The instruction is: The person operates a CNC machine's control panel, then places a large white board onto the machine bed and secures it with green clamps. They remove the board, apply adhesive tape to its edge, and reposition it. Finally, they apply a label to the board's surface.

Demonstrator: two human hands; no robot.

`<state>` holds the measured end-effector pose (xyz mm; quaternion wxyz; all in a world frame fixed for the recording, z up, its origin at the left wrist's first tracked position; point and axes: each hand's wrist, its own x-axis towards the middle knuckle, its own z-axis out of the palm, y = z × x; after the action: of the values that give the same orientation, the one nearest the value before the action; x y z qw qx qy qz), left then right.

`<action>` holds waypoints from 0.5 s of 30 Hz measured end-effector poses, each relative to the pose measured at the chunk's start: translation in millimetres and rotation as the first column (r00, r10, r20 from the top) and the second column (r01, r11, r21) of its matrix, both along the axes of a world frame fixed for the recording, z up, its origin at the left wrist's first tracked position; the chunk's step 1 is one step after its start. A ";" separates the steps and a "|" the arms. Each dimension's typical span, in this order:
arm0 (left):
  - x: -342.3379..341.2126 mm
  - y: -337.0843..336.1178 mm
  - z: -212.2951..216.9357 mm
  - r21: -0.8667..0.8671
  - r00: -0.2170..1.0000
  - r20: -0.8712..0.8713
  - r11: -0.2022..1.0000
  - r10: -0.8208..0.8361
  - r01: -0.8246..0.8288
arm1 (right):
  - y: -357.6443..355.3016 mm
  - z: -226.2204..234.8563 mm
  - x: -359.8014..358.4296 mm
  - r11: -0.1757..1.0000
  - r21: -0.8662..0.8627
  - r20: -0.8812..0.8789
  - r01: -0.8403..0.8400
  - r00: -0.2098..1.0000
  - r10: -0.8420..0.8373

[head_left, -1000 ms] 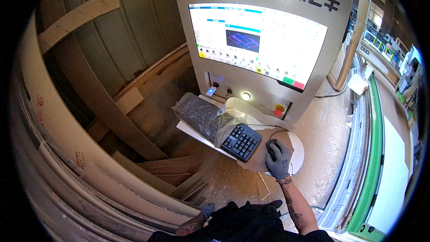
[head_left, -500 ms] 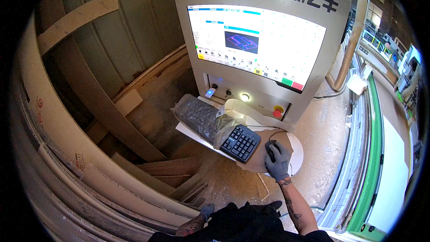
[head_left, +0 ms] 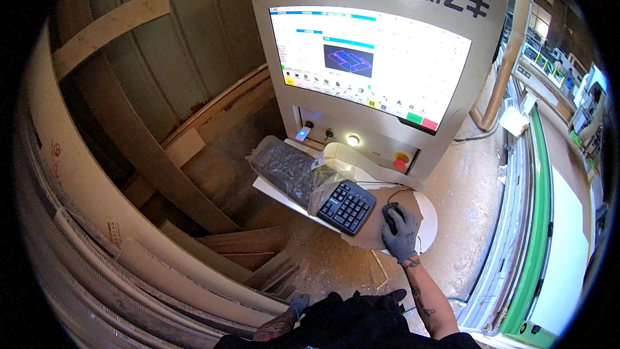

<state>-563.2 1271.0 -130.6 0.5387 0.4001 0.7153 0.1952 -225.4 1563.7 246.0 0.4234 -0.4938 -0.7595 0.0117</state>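
In a grey glove, my right hand [head_left: 403,238] rests over a black computer mouse [head_left: 389,213], its fingers curled around it. The mouse lies on a worn piece of brown cardboard [head_left: 369,236] on a white shelf. Just left of it is a black keyboard [head_left: 349,208], partly covered by a crumpled clear plastic bag [head_left: 284,169]. Low beside my body hangs my left hand [head_left: 299,302], gloved too, its fingers mostly hidden. Ahead stands a pale control cabinet with a lit screen [head_left: 413,58] showing a purple line drawing on a dark panel.
Below the screen are a red stop knob [head_left: 400,160], a lit round button [head_left: 353,140] and a plugged-in stick with a blue light [head_left: 303,133]. Stacked boards [head_left: 129,271] line the left side. A long machine bed with a green edge [head_left: 537,220] runs along the right.
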 end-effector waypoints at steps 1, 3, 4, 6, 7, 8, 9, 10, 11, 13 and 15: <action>-1.9 1.1 -0.1 0.008 0.999 -0.044 1.000 -0.029 0.030 | 0.4 -0.1 1.3 1.000 0.003 -0.001 0.003 1.000 -0.003; -2.9 3.6 -2.9 0.025 0.989 -0.125 0.996 -0.079 0.083 | 0.9 -0.1 0.5 1.000 0.013 0.006 0.003 1.000 -0.003; -3.4 2.7 -5.0 0.033 0.989 -0.122 0.995 -0.086 0.090 | 0.7 0.4 -2.0 1.000 0.015 0.016 0.005 1.000 -0.006; -6.9 1.5 -6.9 0.045 0.987 -0.126 0.993 -0.101 0.107 | 0.5 1.5 -5.4 1.000 0.017 0.026 0.012 1.000 -0.013; -9.4 1.2 -6.9 0.064 0.985 -0.136 0.991 -0.105 0.115 | 0.6 2.2 -6.5 1.000 0.021 0.018 0.011 1.000 -0.011; -12.3 1.0 -6.6 0.083 0.983 -0.147 0.989 -0.109 0.122 | 0.8 3.2 -8.2 1.000 0.025 0.010 0.008 1.000 -0.008; -13.9 0.3 -7.4 0.101 0.982 -0.154 0.986 -0.114 0.130 | 1.0 4.1 -10.1 1.000 0.029 0.007 0.006 1.000 -0.006; -6.8 4.1 -2.2 0.082 0.989 -0.121 0.992 -0.088 0.098 | 0.7 1.7 -5.7 1.000 0.023 0.013 0.016 1.000 -0.016; 2.0 6.9 3.6 0.062 0.994 -0.089 0.996 -0.062 0.067 | 0.3 -0.6 -1.4 1.000 0.018 0.018 0.026 0.999 -0.026; -0.9 0.1 4.8 0.127 0.992 -0.086 0.987 -0.090 0.100 | -2.3 2.2 -2.7 1.000 0.011 0.008 0.028 1.000 -0.028; -15.7 -9.7 -5.4 0.239 0.986 -0.117 0.960 -0.118 0.144 | 0.7 6.9 -11.8 1.000 0.024 -0.018 0.015 1.000 -0.015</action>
<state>-578.8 1261.3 -136.0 0.4595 0.5198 0.6838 0.2259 -237.2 1564.4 252.9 0.4360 -0.4943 -0.7521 0.0036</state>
